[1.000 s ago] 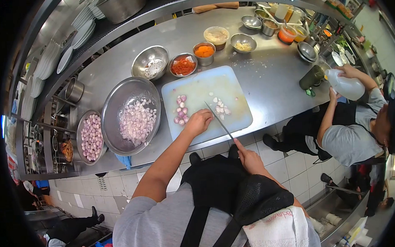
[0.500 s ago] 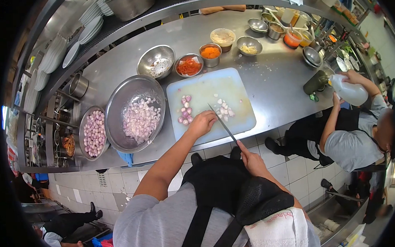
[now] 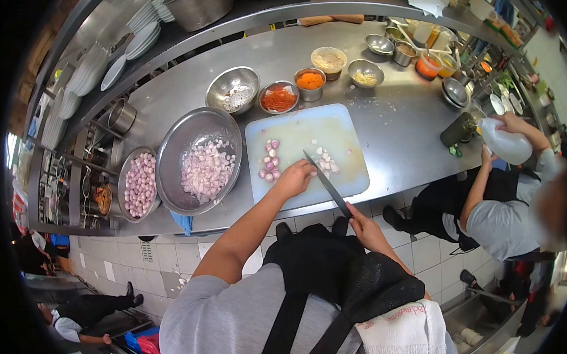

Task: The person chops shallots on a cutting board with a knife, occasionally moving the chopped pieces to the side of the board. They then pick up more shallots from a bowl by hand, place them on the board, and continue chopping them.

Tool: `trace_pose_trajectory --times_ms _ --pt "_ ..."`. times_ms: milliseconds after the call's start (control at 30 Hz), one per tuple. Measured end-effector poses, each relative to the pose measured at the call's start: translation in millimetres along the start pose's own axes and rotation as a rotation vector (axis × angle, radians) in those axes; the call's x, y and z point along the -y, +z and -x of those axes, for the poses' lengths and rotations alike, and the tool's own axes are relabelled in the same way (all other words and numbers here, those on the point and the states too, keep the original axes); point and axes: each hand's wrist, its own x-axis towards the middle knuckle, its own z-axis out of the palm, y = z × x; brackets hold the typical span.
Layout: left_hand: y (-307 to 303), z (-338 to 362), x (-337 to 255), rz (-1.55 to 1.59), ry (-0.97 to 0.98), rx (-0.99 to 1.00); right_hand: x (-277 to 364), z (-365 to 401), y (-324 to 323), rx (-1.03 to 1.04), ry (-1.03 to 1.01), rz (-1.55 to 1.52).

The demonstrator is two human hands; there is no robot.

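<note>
Your right hand point(image 3: 364, 227) is gripping the knife point(image 3: 326, 183), blade slanting across the cutting board point(image 3: 307, 129). Your left hand point(image 3: 294, 178) is curling beside the blade, hiding whether it's pinning anything. The whole shallots point(image 3: 269, 168) are lying just left of it on the board.

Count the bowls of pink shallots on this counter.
2: a large steel bowl of chopped pieces just left of the cutting board, and a smaller bowl of whole ones farther left. None seem hidden.
</note>
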Motion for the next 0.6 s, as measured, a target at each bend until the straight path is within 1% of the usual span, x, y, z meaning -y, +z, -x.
trace_pose_trajectory --times_ms 33,67,100,133,167,233,267,333,367,433,467,533,600 --pt "2 -3 1 0.001 -0.071 0.037 -1 -1 -1 0.009 -0.007 0.013" --pt "3 -4 2 0.001 -0.08 0.019 -1 -3 -1 -0.004 -0.018 0.015" --pt "4 -4 2 -0.053 -0.128 0.051 0 -4 0 -0.015 -0.03 0.015" --pt "3 -3 3 -0.109 -0.177 0.086 1 -5 2 -0.024 -0.039 0.078" --pt "3 -1 3 -0.112 -0.186 0.076 2 -5 5 -0.015 -0.049 0.084" --pt "0 0 -1 -0.149 -0.259 0.106 3 -5 10 -0.076 -0.064 0.212" --pt "-1 3 -3 -0.15 -0.262 0.102 4 -6 11 -0.073 -0.069 0.214" --pt "-3 7 -9 -0.067 -0.127 -0.114 4 -6 12 -0.06 -0.054 0.257" --pt "-4 8 -8 -0.063 -0.127 -0.114 2 -7 13 -0.06 -0.051 0.259" --pt "-2 12 3 0.002 -0.004 -0.023 -1 -10 15 -0.059 -0.054 0.336" --pt "2 11 7 0.005 -0.005 -0.022 -1 -9 16 -0.057 -0.051 0.337" --pt "5 10 12 0.001 0.04 -0.03 5 -7 16 -0.046 -0.044 0.436" --pt "5 13 13 -0.007 0.032 -0.018 9 0 17 -0.057 -0.044 0.445"
